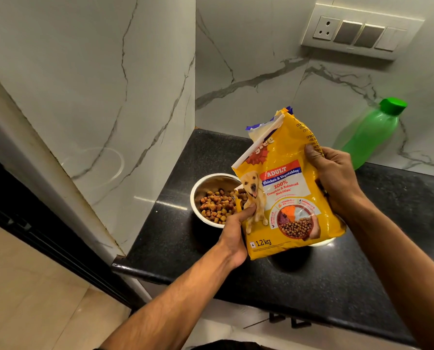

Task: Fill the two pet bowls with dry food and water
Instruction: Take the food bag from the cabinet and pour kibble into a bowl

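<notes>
A yellow bag of dry dog food (286,198) is held over the black counter (312,286), tilted left. My left hand (236,233) grips its lower left corner. My right hand (334,180) holds its right edge. Kibble (217,204) lies in a steel bowl (198,188) just left of the bag, and a few pieces show at the bag's torn corner above the bowl's rim. A second bowl (322,242) is almost fully hidden under the bag; only a pale sliver of its rim shows. A green water bottle (367,135) with its cap on stands at the back right.
Marble walls close the counter on the left and at the back, forming a corner behind the bowls. A switch plate (360,31) is mounted high on the back wall. The counter's front edge drops to a beige floor (34,286) at left.
</notes>
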